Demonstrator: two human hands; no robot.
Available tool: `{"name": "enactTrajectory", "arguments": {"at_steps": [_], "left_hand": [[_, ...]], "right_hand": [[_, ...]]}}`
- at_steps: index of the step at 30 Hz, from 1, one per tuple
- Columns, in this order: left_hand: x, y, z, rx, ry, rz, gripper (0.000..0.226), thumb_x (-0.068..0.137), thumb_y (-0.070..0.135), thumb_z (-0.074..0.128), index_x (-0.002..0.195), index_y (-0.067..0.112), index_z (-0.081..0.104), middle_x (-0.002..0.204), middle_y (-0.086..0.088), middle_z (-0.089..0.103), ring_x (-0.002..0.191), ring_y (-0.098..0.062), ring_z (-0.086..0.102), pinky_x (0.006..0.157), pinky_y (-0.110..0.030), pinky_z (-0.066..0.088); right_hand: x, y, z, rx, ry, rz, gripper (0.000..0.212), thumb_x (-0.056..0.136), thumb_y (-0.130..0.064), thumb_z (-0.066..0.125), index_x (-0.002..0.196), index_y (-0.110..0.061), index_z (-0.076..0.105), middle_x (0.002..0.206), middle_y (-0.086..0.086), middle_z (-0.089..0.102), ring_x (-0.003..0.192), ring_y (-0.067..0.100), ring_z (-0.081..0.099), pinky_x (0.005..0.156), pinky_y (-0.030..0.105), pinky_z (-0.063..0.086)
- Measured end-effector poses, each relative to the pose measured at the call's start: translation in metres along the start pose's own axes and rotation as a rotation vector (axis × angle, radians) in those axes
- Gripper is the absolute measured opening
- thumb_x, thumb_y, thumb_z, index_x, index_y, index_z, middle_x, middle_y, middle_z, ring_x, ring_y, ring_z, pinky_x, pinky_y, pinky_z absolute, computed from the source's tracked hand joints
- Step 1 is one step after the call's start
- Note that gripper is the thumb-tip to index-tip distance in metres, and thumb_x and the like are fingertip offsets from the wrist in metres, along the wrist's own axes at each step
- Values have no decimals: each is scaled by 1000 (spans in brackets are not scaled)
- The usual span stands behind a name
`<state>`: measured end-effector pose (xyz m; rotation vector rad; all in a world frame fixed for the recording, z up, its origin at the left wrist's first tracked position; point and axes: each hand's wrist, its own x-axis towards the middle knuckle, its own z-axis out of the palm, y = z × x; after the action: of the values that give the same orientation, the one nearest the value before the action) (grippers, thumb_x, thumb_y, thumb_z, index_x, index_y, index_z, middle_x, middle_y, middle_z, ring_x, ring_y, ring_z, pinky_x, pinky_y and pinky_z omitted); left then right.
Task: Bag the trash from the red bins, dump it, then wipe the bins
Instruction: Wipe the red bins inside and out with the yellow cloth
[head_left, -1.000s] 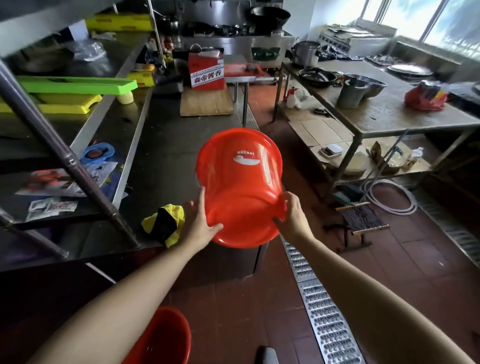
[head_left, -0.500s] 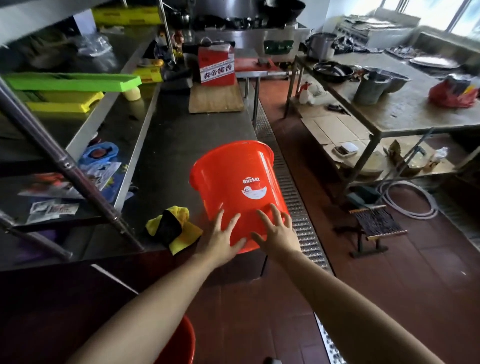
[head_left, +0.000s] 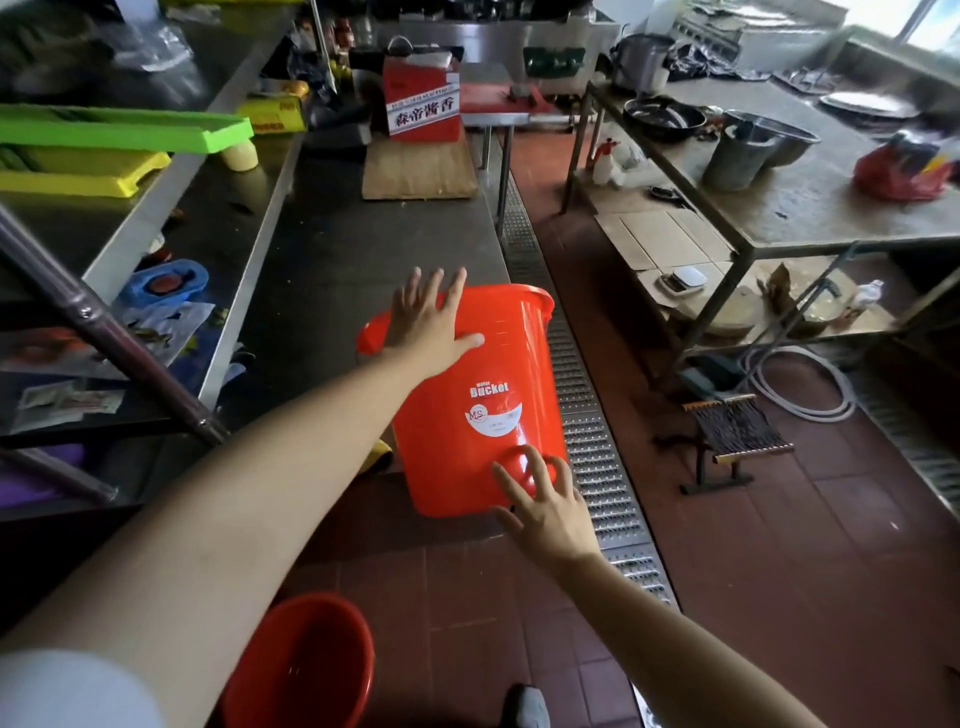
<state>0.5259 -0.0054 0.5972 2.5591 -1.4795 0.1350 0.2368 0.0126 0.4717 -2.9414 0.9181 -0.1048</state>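
Head view: a glossy red plastic bucket (head_left: 467, 405), tapered and smooth, with a white round label, is tilting at the near edge of a dark steel surface (head_left: 337, 249). The left hand (head_left: 431, 322) is lying flat on its upper wall near the rim, fingers spread. The right hand (head_left: 545, 512) is touching the lower wall near the base, fingers spread and slightly bent. A 2nd red bucket (head_left: 306, 665) is standing open on the tiled floor (head_left: 779, 545) below. A perforated metal drain grate (head_left: 587, 431) is running along the aisle beside the surface.
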Motion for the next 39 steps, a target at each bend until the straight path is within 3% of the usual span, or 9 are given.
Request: {"name": "enactTrajectory", "arguments": {"at_steps": [5,9,16,20,24,27,30,35,39], "left_hand": [[-11,22,-10,-108,-29,57,77,73,69,67,131,23,45,130,-8,58,117,-32,54,96,-47,44],[-56,36,-4,-110,-22,134,72,70,65,73,123,21,50,123,-4,61,111,-27,57,93,-42,44],[-161,43,14,-29,-15,335,62,70,58,75,111,17,54,108,-3,61,104,-26,55,88,-41,42],[-228,29,22,-11,-12,443,54,71,59,73,100,15,59,98,-1,62,93,-24,58,78,-40,45],[-288,14,31,17,11,518,49,66,53,80,94,18,60,92,2,62,85,-22,59,74,-38,45],[-326,0,41,28,19,565,49,68,51,80,95,17,59,91,2,60,82,-21,56,77,-40,45],[-360,-9,47,33,29,627,41,75,47,75,97,16,62,92,0,62,83,-22,58,79,-43,48],[-408,-1,63,16,-30,639,31,77,40,74,96,19,60,90,4,60,84,-21,59,84,-45,46],[-439,14,84,13,-76,614,27,79,33,73,98,21,59,90,6,59,85,-20,58,86,-45,43]], "right_hand": [[-23,10,2,-23,87,-106,51,95,-63,41,139,-38,46,142,12,48,122,39,49,84,52,57],[-21,28,-19,50,228,-88,37,99,-55,44,124,-31,57,124,3,56,107,30,54,78,43,53],[0,42,-87,90,318,129,30,97,-38,46,102,-16,66,105,9,59,96,36,56,76,45,49],[-1,37,-99,277,199,242,26,99,-33,54,101,-10,66,109,12,58,103,39,57,81,46,50],[-14,28,-81,182,-257,427,53,93,-49,59,140,-27,46,137,9,45,128,37,47,101,51,45],[-35,24,-49,312,-417,600,70,94,-44,63,150,-16,31,143,21,43,126,43,52,101,47,48],[-54,17,-26,503,-433,771,61,96,-33,65,141,-3,37,133,24,55,113,41,62,82,42,54],[-85,17,21,970,-366,1096,38,93,-9,63,125,9,56,119,28,65,108,43,66,94,55,54],[-104,23,44,1041,-270,1200,51,88,-38,75,116,4,64,108,18,69,101,35,69,91,49,57]]}}
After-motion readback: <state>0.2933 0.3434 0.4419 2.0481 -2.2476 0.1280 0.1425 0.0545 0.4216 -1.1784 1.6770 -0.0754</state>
